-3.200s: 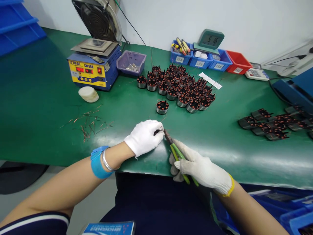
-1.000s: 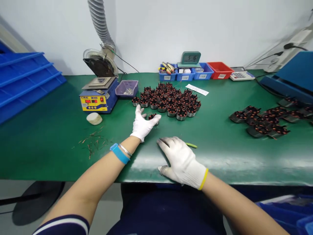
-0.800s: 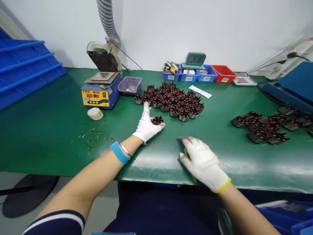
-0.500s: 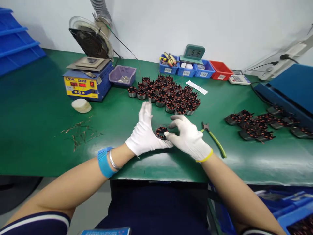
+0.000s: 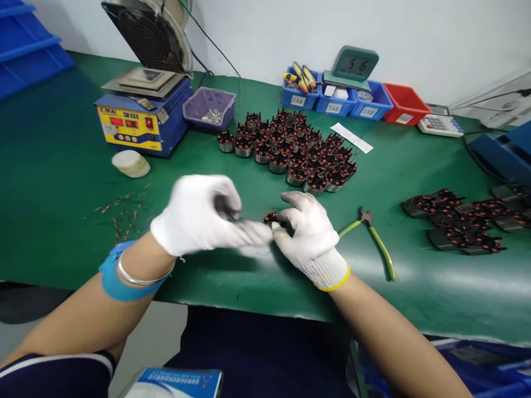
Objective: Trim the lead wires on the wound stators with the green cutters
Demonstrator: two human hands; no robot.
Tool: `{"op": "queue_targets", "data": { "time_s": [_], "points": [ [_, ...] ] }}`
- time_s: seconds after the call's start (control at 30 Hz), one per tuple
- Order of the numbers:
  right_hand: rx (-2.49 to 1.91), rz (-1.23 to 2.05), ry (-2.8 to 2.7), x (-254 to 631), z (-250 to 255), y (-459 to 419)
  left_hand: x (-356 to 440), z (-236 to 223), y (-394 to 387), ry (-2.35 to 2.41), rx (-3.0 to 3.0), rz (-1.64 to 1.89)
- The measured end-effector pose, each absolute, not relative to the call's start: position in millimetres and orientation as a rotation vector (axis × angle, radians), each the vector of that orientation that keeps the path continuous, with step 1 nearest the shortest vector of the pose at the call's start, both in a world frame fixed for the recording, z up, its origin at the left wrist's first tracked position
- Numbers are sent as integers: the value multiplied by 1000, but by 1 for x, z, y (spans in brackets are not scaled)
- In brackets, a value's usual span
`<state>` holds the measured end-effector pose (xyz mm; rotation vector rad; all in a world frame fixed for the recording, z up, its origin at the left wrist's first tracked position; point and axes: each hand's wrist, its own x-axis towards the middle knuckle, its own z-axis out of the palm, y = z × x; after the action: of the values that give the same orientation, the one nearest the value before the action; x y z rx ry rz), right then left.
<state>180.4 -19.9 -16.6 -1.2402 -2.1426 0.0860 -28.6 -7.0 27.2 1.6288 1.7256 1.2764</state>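
The left hand (image 5: pixel 199 215) is blurred, fingers partly curled; whether it grips anything I cannot tell. Just right of it, the right hand (image 5: pixel 309 235) pinches a copper-wound core (image 5: pixel 269 218) on the green table (image 5: pixel 232 276). Spread cutters (image 5: pixel 365 216) lie to the right. Farther back stand clustered cores (image 5: pixel 286 146), then a clock (image 5: pixel 355 63).
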Motion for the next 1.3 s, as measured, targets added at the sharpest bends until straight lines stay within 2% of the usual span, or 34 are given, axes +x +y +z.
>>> {"op": "queue_targets", "data": {
  "time_s": [0.1, 0.17, 0.3, 0.4, 0.5, 0.67, 0.73, 0.9, 0.93, 1.1, 1.23, 1.3],
  "points": [
    [-1209, 257, -2061, 179, -21, -21, -28, 17, -2, 1625, 2048, 592],
    [-1212, 421, -1961, 179, -22, -23, -21, 11, -2, 1597, 2212, 432],
    [-1252, 756, -1745, 182, -20, -23, 1, 2, -9, 1570, 2140, 594],
    [-1273, 846, -1635, 186, -20, -18, 15, -5, -13, 1589, 2022, 593],
    [-1407, 697, -1656, 196, -20, -11, 19, -8, -12, 1601, 1975, 616],
    [-1870, 419, -1863, 208, -16, -7, 15, -7, -7, 1540, 1952, 599],
    [-1961, 402, -1847, 206, -14, -6, 13, -6, -7, 1518, 1973, 556],
    [-1455, 1166, -1734, 199, -18, 1, 10, -4, -8, 1483, 2020, 464],
    [-1403, 1232, -1750, 201, -19, 4, 9, -4, -8, 1456, 2029, 451],
    [-1784, 810, -1745, 215, -16, 10, 6, -11, -4, 1279, 1976, 493],
    [-1342, 1276, -1664, 200, -13, 3, 4, -16, -1, 1128, 1958, 535],
    [-1216, 1366, -1671, 195, -13, 1, 2, -14, -1, 1093, 1965, 503]
  ]
}}
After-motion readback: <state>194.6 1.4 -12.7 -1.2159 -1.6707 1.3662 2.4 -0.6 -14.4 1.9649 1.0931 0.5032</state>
